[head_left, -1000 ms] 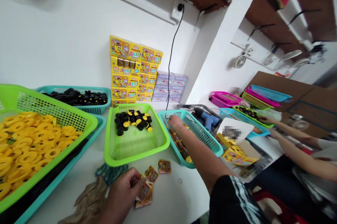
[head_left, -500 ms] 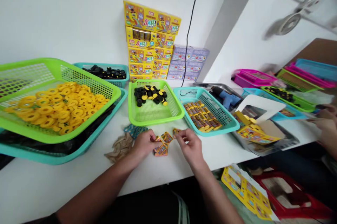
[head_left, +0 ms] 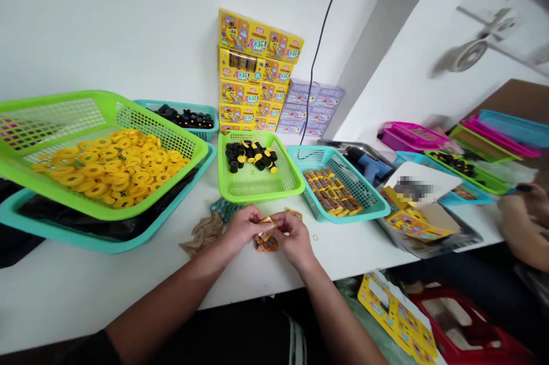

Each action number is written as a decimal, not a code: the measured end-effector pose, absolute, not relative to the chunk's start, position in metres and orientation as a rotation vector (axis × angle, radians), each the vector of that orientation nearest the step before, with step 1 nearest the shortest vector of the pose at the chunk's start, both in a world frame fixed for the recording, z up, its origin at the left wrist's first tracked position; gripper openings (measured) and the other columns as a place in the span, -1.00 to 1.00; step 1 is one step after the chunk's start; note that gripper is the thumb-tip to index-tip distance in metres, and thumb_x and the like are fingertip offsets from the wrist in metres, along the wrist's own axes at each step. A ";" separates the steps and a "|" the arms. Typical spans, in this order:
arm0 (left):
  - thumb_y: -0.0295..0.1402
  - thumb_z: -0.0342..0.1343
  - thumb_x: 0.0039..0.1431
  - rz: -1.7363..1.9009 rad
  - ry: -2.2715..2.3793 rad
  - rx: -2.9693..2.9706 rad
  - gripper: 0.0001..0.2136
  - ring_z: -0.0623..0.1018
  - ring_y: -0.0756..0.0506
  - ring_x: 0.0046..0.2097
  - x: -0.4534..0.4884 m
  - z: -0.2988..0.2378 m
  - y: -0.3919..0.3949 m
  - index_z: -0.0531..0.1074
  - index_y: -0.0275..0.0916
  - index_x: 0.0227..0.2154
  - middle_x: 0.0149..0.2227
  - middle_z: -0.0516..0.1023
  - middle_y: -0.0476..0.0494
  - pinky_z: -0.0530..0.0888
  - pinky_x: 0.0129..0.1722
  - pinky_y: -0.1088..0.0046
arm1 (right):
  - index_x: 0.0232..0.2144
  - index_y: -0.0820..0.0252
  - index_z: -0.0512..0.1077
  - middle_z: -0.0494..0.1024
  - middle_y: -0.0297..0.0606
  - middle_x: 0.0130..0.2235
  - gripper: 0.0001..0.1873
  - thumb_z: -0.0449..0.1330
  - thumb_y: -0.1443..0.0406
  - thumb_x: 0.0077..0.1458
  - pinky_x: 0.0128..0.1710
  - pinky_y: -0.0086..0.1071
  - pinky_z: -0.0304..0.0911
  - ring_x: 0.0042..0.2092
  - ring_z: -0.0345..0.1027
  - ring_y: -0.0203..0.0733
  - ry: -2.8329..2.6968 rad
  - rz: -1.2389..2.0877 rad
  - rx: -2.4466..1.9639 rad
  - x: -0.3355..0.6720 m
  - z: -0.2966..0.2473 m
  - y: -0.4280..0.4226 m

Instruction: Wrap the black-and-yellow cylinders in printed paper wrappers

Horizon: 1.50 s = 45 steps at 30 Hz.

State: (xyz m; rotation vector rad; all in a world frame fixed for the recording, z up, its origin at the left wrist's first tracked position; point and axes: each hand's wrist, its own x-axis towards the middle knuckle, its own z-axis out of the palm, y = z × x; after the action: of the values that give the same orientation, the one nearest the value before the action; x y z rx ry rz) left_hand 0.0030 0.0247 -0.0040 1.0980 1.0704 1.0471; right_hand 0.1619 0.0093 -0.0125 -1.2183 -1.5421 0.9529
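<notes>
My left hand and my right hand meet above the white table. Both are closed, with fingertips pinching a small orange-and-yellow printed piece; whether it is a flat label or a sleeve is unclear. Just below the fingers lie more printed pieces of the same look. Another one rests behind my right hand, partly covered by it. A crumpled brown cloth and a teal patterned cloth lie left of my left hand.
A green basket holds black-and-yellow cylinders. To its right, a turquoise basket contains rows of printed cylinders. Yellow rings fill a tilted green basket at left. Beyond are a blue heat gun, stacked yellow boxes and a co-worker's hand.
My right hand has moved left to join my left hand. My fingers now lift one printed piece off the table. The view has shifted slightly.
</notes>
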 end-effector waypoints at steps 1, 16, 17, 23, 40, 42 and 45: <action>-0.20 0.35 -0.19 1.021 1.056 1.093 -0.70 0.30 0.06 -0.64 0.003 -0.002 0.024 0.35 -0.24 -0.58 -0.65 0.34 0.08 0.15 -0.63 0.53 | -0.33 0.16 0.42 0.54 -0.36 -0.48 -0.80 0.27 0.24 -0.04 -0.42 -0.38 0.33 -0.47 0.41 -0.25 -1.494 1.023 -1.191 0.162 -0.013 0.011; -0.20 0.21 -0.02 0.842 1.254 1.603 -0.78 0.40 -0.03 -0.49 -0.003 -0.002 0.031 0.48 -0.27 -0.56 -0.58 0.45 -0.01 0.25 -0.49 0.48 | -0.55 0.15 0.40 0.37 -0.36 -0.56 -0.77 0.16 0.14 0.02 -0.48 -0.39 0.15 -0.48 0.24 -0.22 -1.727 0.840 -1.393 0.181 -0.026 0.015; -0.18 0.20 0.01 0.788 1.287 1.669 -0.77 0.42 -0.04 -0.47 -0.006 0.003 0.029 0.50 -0.27 -0.53 -0.55 0.48 -0.03 0.26 -0.47 0.48 | -0.54 0.15 0.41 0.38 -0.35 -0.55 -0.76 0.16 0.14 0.04 -0.46 -0.38 0.16 -0.47 0.25 -0.21 -1.743 0.821 -1.405 0.183 -0.027 0.015; -0.18 0.09 0.16 0.365 1.803 2.111 -0.72 0.56 -0.22 -0.25 -0.047 0.026 0.002 0.53 -0.22 -0.16 -0.29 0.61 -0.23 0.35 -0.31 0.36 | -0.51 0.15 0.43 0.46 -0.27 -0.47 -0.73 0.08 0.19 0.16 -0.34 -0.34 0.21 -0.39 0.32 -0.17 -2.067 0.590 -1.432 0.184 -0.023 0.009; -0.26 0.16 0.11 0.680 1.994 1.950 -0.74 0.49 -0.13 -0.39 -0.059 0.014 -0.006 0.44 -0.24 -0.15 -0.41 0.51 -0.10 0.28 -0.40 0.42 | -0.37 0.17 0.53 0.41 -0.22 -0.44 -0.74 0.06 0.28 0.25 -0.31 -0.34 0.26 -0.34 0.33 -0.16 -2.011 0.314 -1.225 0.183 -0.032 0.011; -0.25 0.18 0.09 0.883 1.789 2.043 -0.69 0.49 -0.10 -0.35 -0.041 0.020 -0.007 0.45 -0.24 -0.11 -0.33 0.51 -0.12 0.33 -0.33 0.42 | -0.39 0.17 0.52 0.39 -0.23 -0.44 -0.75 0.07 0.29 0.24 -0.31 -0.35 0.25 -0.34 0.32 -0.16 -2.019 0.301 -1.199 0.184 -0.030 0.012; -0.27 0.19 0.08 0.943 1.434 2.125 -0.82 0.47 -0.07 -0.33 -0.014 0.020 0.003 0.53 -0.26 -0.30 -0.32 0.51 -0.13 0.34 -0.32 0.45 | -0.51 0.17 0.43 0.36 -0.27 -0.47 -0.73 0.08 0.31 0.22 -0.36 -0.38 0.21 -0.37 0.30 -0.19 -2.090 0.324 -1.203 0.186 -0.027 0.014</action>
State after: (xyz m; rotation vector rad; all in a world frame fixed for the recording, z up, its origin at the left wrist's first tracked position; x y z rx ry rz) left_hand -0.0139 0.0025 0.0198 2.1248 1.4343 0.9430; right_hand 0.1856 0.0135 -0.0268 -1.2034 -2.0898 0.3236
